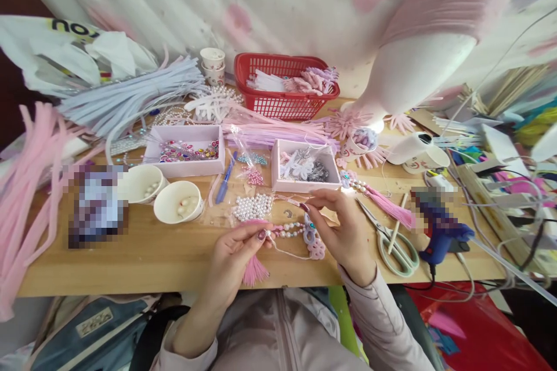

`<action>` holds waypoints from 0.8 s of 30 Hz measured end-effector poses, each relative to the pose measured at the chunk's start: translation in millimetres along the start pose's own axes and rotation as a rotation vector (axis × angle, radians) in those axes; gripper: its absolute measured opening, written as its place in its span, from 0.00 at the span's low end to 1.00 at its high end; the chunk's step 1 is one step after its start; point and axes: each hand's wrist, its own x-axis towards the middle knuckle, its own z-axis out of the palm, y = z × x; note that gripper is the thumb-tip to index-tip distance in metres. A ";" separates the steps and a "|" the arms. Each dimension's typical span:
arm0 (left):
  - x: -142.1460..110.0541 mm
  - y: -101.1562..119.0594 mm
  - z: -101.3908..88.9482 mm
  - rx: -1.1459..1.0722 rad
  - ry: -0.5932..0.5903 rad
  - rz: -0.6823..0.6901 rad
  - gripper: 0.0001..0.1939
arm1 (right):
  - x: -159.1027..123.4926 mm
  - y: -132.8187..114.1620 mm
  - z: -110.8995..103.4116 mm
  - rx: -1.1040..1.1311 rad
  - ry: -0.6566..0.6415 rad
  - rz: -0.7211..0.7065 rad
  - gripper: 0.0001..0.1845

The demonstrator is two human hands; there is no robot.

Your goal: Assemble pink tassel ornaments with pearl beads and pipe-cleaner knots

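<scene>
Head view, clock centred on the beaded strand [297, 225], with twelve pointing away from the wearer. The strand lies between the hands, just above the table [152, 261]. I see the left hand [230, 261] at eight o'clock, thumb and forefinger pinched together on its tassel end. The right hand [348, 237] is at three, thumb and forefinger drawn nearly together beside a pale cord; I can't tell whether they grip it.

I'd judge the piece well along: pearls are strung, and the pink tassel [256, 271] and crocheted flowers [317, 248] are in place. A thin white thread [289, 254] loops slack below, so securing and trimming look left.

The front edge runs close at six; I'd keep low moves short. Loose pearls [252, 207] at ten and the white box [307, 186] at twelve limit forward reach. Scissors [404, 261] and the glue gun [439, 237] crowd three to four. My widest room is toward nine, short of the paper cup [178, 208].
</scene>
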 end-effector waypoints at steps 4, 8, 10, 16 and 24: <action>2.4 3.5 4.7 -0.007 0.006 0.002 0.14 | -4.0 10.1 3.8 -0.023 -0.093 0.087 0.04; 4.3 3.7 6.6 0.006 -0.019 -0.015 0.16 | -5.3 21.1 3.7 0.012 -0.169 0.141 0.08; 4.6 3.0 8.0 0.017 -0.031 -0.010 0.16 | -6.9 24.5 2.3 0.068 -0.180 0.163 0.07; 3.0 0.6 19.0 0.057 -0.062 -0.016 0.12 | -20.8 4.5 4.7 0.367 0.034 0.266 0.11; -3.4 4.2 37.7 0.138 -0.139 -0.025 0.10 | -25.2 -21.5 13.3 0.918 0.127 0.338 0.07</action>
